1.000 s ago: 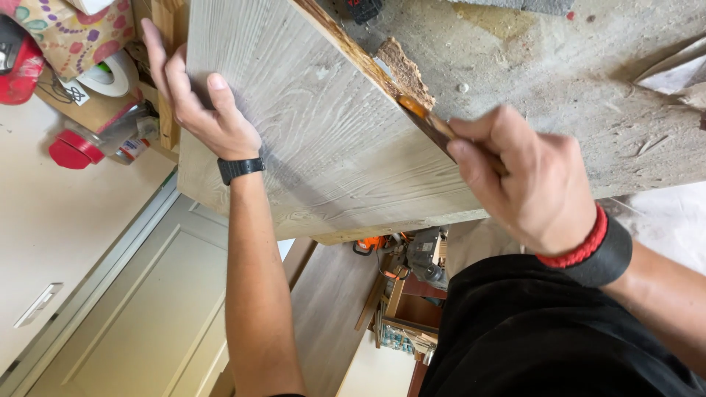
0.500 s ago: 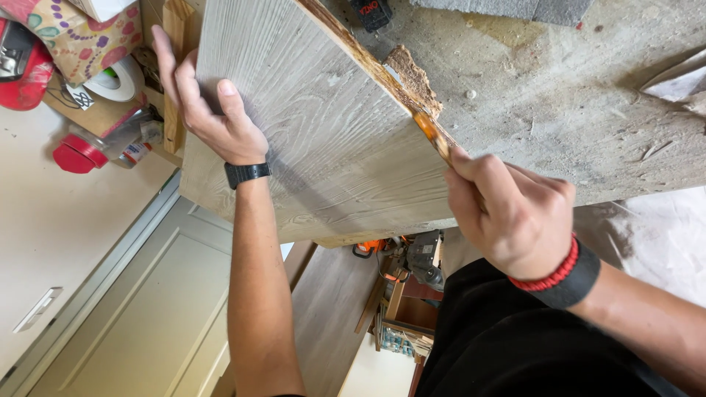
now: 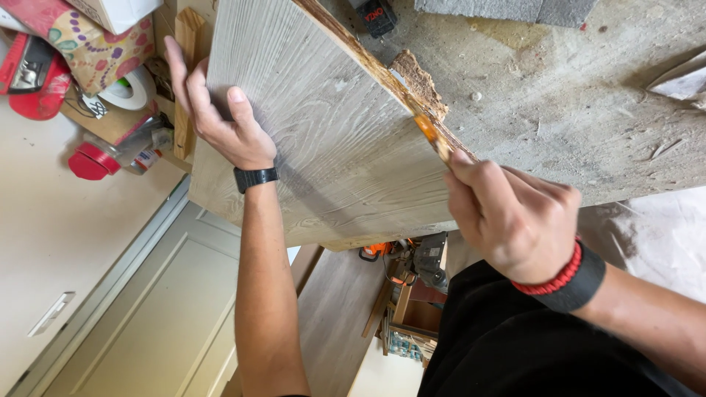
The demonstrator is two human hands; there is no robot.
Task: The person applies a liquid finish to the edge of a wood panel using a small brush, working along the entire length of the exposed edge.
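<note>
Left hand (image 3: 224, 121) flat and spread on the grey wood-grain plank (image 3: 323, 140), right hand (image 3: 515, 220) clenched round prob. a chisel w/ orange handle (image 3: 434, 140) at its ragged edge, so keep strokes shallow.

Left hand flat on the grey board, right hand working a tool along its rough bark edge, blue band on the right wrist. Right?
Not quite: the head view shows a red band on the right hand wrist. The left hand steadies the grey board; the tool meets its bark edge.
</note>
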